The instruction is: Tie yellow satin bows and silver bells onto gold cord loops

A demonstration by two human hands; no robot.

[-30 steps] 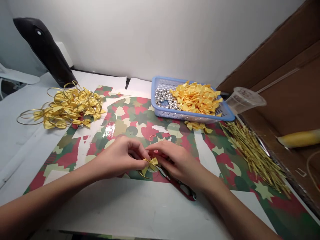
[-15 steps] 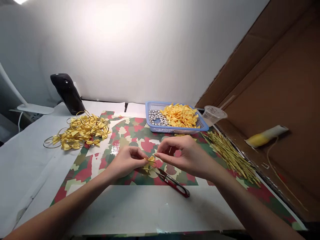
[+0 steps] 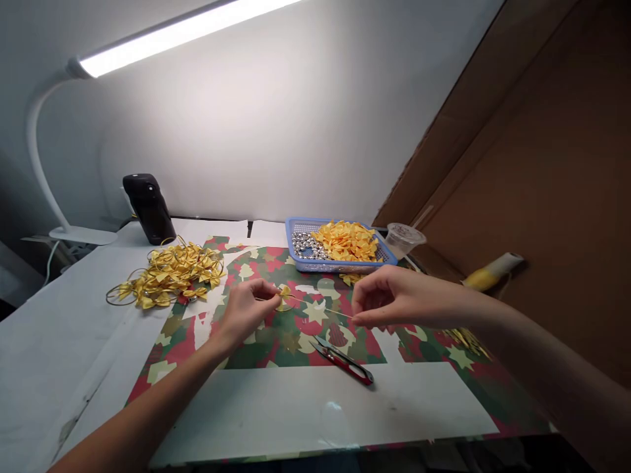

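Held just above the bench [image 3: 59, 341], the left hand [image 3: 246, 309] has thumb and forefinger closed on a small yellow bow [image 3: 284, 291], the other fingers curled in. Well apart from it, the right hand [image 3: 389, 299] pinches the far end of a thin gold cord [image 3: 320, 307], which runs taut from the bow to its fingertips over the patterned paper [image 3: 296, 332].

Behind the hands, against the wall, stands a blue plastic basket [image 3: 340, 266]. Its left part holds silver bells [image 3: 305, 244] and its right part a heap of loose yellow bows [image 3: 348, 240] piled above the rim. Just beside the basket on the right, a clear plastic cup [image 3: 404, 238] leans tilted; what is in it cannot be made out.

Red thread snips [image 3: 345, 360] lie on the paper below the cord. A pile of gold bows with wire loops [image 3: 170, 272] sits to the left, near a black object [image 3: 148, 207] and the foot of a lit desk lamp [image 3: 182, 29]. Gold twist ties [image 3: 468, 338] lie under the right forearm, next to the cardboard wall [image 3: 542, 164].
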